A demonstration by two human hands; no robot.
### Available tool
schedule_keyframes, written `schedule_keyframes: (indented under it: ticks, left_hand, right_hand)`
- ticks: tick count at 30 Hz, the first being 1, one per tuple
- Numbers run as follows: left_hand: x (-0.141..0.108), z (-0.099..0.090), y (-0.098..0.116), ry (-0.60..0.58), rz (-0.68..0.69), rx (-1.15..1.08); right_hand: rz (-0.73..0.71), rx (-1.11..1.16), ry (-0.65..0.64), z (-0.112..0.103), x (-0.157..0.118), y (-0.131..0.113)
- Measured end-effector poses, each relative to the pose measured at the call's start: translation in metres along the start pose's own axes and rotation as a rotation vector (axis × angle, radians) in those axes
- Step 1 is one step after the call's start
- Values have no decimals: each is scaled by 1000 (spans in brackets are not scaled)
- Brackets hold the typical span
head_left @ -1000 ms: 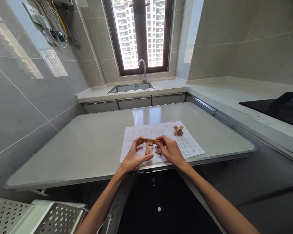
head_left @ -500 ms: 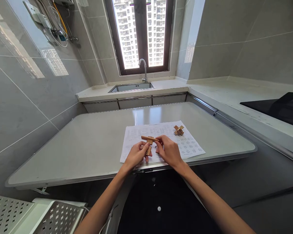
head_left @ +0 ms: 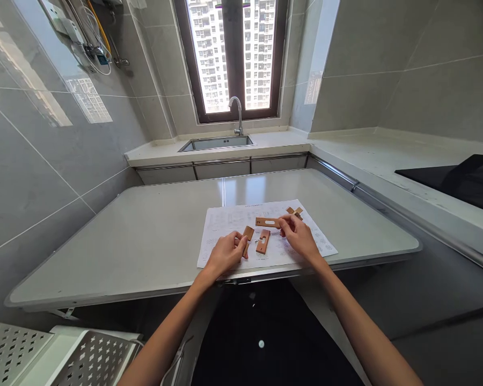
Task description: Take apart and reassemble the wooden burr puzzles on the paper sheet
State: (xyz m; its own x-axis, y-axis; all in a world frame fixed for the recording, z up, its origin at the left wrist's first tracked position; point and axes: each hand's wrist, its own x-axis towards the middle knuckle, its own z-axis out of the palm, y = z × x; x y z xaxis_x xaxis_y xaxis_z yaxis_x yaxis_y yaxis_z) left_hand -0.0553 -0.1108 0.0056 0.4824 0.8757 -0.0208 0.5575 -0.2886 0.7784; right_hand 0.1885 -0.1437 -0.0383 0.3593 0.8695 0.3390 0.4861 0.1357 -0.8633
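Observation:
My left hand point(head_left: 227, 251) pinches a flat wooden puzzle piece point(head_left: 248, 234) that stands tilted above the printed sheet. In my right hand point(head_left: 298, 234) is a longer slotted wooden puzzle piece point(head_left: 266, 222), gripped at its right end, with a "2" marked near its left end. Between the hands a notched wooden puzzle piece point(head_left: 263, 242) lies on the sheet point(head_left: 217, 220), which carries small diagrams. Just behind my right fingers sits a cross-shaped wooden assembly point(head_left: 297, 212), partly covered by them.
The sheet lies near the front edge of a pale folding table point(head_left: 145, 236). Behind it are a counter with a sink point(head_left: 217, 143) and a faucet point(head_left: 238, 115). A black bag point(head_left: 462, 179) rests on the right counter. A perforated white chair point(head_left: 92, 356) stands at lower left.
My right hand has drawn the slotted piece away from the left hand's piece and moved right, toward the cross-shaped assembly. The notched piece on the sheet is now uncovered.

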Motion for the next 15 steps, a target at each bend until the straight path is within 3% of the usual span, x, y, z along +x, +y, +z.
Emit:
schedule_keyframes:
  ticks: [5, 15]
  left_hand:
    - [12, 6, -5, 30, -22, 241]
    - [29, 17, -1, 72, 2, 504]
  right_hand:
    - [25, -75, -5, -12, 1, 14]
    - [-98, -256, -198, 2, -4, 25]
